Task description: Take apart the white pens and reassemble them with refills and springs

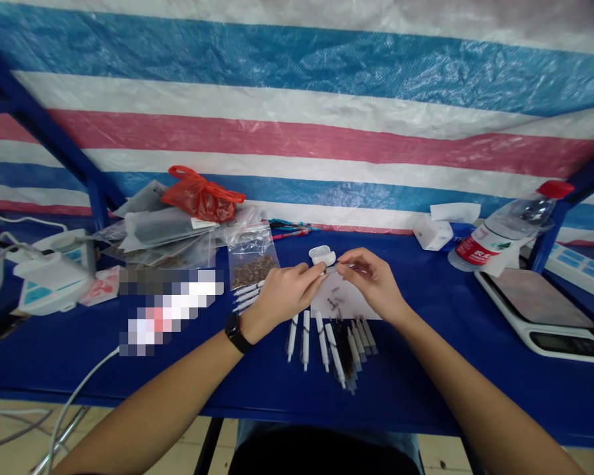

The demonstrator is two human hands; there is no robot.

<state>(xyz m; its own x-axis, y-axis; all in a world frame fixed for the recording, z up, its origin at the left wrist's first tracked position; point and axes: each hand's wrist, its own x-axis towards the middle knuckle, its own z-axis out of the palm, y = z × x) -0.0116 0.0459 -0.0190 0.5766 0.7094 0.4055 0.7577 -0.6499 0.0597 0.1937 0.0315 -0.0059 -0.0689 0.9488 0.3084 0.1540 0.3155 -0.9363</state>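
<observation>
My left hand [284, 290] and my right hand [371, 277] meet above the blue table [426, 369], fingers pinched on a thin pale pen-like part [332, 268] held between them. A black band sits on my left wrist. Below the hands lies a row of several white and dark pen barrels [327, 340]. A white sheet with small dark bits [336, 300] rests under my hands. A small white open case [321, 254] stands just behind the fingertips.
A clear bag of brown bits [251, 260] and a red plastic bag [202, 194] on a pile of pouches lie at left. A water bottle [505, 231] and a scale [544, 310] stand at right. A white power strip [49, 277] sits far left.
</observation>
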